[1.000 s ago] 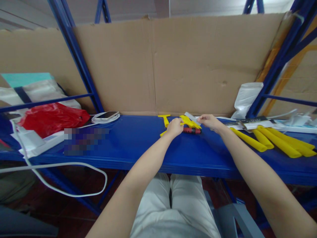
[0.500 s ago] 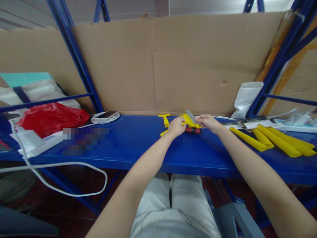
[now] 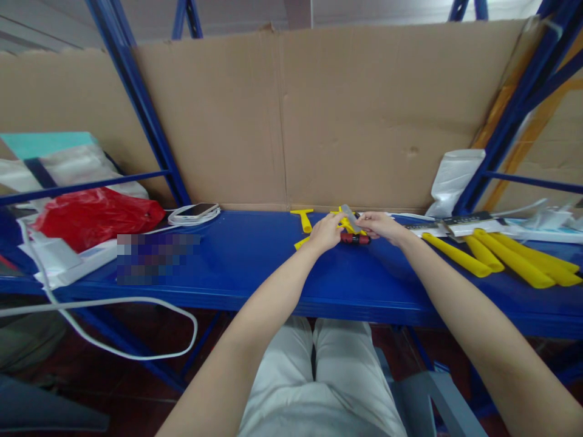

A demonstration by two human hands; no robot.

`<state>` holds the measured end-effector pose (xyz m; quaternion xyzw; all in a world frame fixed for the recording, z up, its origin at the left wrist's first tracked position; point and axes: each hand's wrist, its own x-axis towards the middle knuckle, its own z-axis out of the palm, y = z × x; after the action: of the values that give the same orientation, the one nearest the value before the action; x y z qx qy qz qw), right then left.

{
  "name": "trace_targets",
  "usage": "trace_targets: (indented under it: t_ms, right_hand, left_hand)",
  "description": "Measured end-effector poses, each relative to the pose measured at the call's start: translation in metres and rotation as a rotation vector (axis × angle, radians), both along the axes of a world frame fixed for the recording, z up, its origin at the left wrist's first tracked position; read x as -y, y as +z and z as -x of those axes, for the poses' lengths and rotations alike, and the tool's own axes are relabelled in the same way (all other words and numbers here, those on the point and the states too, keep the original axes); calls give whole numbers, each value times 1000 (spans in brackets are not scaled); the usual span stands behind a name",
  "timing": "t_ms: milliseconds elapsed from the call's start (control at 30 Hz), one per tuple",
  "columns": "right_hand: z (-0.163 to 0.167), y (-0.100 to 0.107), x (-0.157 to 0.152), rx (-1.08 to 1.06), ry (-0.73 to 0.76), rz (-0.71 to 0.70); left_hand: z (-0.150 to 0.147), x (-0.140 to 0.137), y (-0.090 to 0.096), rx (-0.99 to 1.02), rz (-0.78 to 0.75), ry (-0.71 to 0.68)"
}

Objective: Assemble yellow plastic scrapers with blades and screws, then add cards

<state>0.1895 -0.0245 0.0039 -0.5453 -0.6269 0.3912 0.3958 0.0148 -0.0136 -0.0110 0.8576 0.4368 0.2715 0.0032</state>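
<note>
My left hand [image 3: 327,233] is closed on a yellow plastic piece [image 3: 345,225], whose full shape is partly hidden by the fingers. My right hand [image 3: 379,224] pinches a thin, grey, flat blade [image 3: 350,215], which lies against the yellow piece. Just under both hands, a red and black screwdriver-like tool [image 3: 356,239] rests on the blue table. A yellow T-shaped scraper part [image 3: 304,220] lies left of my left hand. Another yellow bit [image 3: 301,243] shows partly beneath my left wrist.
Several yellow tapered handles [image 3: 514,258] lie at the right beside boxed packets [image 3: 471,224]. A white pouch [image 3: 455,182] leans near the right post. Farther left are a phone [image 3: 199,210] on a coiled cable, a red bag [image 3: 100,215] and a looping white cable [image 3: 195,331]. Cardboard [image 3: 346,121] stands behind.
The grey blade has tilted and shifted slightly left and down in my right hand, along the yellow piece. My left hand's fingers have shifted slightly; the things around are unchanged.
</note>
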Motion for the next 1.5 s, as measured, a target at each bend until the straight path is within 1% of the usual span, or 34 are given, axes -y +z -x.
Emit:
trace_targets:
  t_ms: [167,267,400,667,833,933,1000,1100,1233,1400,1500]
  right_hand:
    - [2,2,3,71,-49,-50]
    - [3,2,4,121,-64,-68]
    - [2,1,0,127,-75,-83]
    - [0,0,0,67,-4,-43]
    - [-5,0,0,-1,77,-4]
    - [-8,0,-2,10,125,11]
    - [-9,0,-2,36,126,13]
    - [-7,2,1,61,76,10]
    - [-2,5,4,43,-3,9]
    - [2,4,-1,0,-147,-67]
    - [1,2,-5,-46,-202,-119]
  left_hand:
    - [0,-2,-2,-82,-12,2]
    - [0,-3,-3,-95,-18,1]
    - [0,-5,-4,-97,-27,3]
    - [-1,-3,-1,-108,-35,-7]
    - [-1,0,-1,-144,-62,-9]
    - [-1,0,-3,-164,-70,-20]
    - [-2,0,-4,-173,-68,-25]
    - [-3,1,-3,-176,-66,-22]
    - [-5,6,0,-171,-60,-29]
    - [-8,15,4,-188,-71,-95]
    - [-10,19,5,-177,-88,-124]
